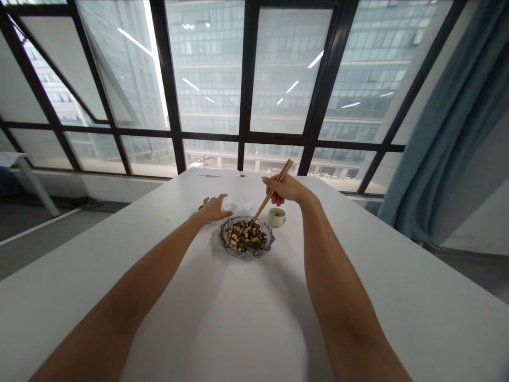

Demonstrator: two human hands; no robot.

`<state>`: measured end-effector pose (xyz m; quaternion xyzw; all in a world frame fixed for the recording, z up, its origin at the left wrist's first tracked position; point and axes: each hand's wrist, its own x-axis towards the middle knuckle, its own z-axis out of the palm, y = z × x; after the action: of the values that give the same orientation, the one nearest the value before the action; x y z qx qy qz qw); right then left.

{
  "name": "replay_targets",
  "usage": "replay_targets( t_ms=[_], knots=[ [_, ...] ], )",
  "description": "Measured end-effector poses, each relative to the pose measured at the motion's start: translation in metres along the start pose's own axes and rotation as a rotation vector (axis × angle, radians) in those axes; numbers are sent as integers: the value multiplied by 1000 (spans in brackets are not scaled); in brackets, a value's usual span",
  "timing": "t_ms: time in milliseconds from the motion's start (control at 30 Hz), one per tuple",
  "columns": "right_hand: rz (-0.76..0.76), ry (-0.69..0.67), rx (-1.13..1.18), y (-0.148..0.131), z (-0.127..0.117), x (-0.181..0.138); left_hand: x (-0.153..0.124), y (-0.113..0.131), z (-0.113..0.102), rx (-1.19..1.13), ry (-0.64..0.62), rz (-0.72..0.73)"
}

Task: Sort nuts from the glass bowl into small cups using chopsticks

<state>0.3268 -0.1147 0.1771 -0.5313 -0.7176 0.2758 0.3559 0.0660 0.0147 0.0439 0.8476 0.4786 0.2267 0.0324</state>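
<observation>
My right hand [287, 189] grips a pair of wooden chopsticks [272, 192], slanting down to the left. Their tips are among a mix of peanuts and dark seeds [243, 233], in a clear glass dish with a scalloped rim [247, 255]. To the left of the dish's far side is my left hand [214, 209], thumb and fingers apart. Something small is partly hidden behind and under that hand; I cannot make out what it is. Just right of the dish, below my right hand, stands a small cream cup [276, 217].
Pale, see-through items [247, 208] lie behind the dish, too faint to name. White paper [214, 172] lies at the far end of the white table [238, 318]. Dark-framed windows [242, 79] rise beyond it, and a blue curtain [441, 138] hangs at right.
</observation>
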Motion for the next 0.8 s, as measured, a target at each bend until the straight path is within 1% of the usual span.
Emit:
replay_targets(
  t_ms=[100, 167, 233, 400, 500, 567, 667, 800],
  knots=[
    [-25, 19, 16, -1, 0, -1, 5, 0, 1, -37, -78, -5],
    [-48, 38, 24, -1, 1, 0, 6, -1, 1, -48, -80, 12],
    [-84, 72, 46, 0, 3, 3, 4, -1, 0, -50, -37, 64],
    [-240, 237, 154, 3, 12, 11, -5, 9, -11, -16, 145, 295],
    [-299, 299, 166, 4, 20, 15, -8, 17, -18, 25, 177, 345],
    [-312, 325, 157, 5, 25, 19, -9, 21, -20, 40, 188, 363],
    [-317, 325, 133, 10, 36, 26, -9, 24, -21, 50, 206, 387],
    [-299, 237, 63, 21, 48, 35, -9, 27, -21, 54, 219, 354]
  ],
)
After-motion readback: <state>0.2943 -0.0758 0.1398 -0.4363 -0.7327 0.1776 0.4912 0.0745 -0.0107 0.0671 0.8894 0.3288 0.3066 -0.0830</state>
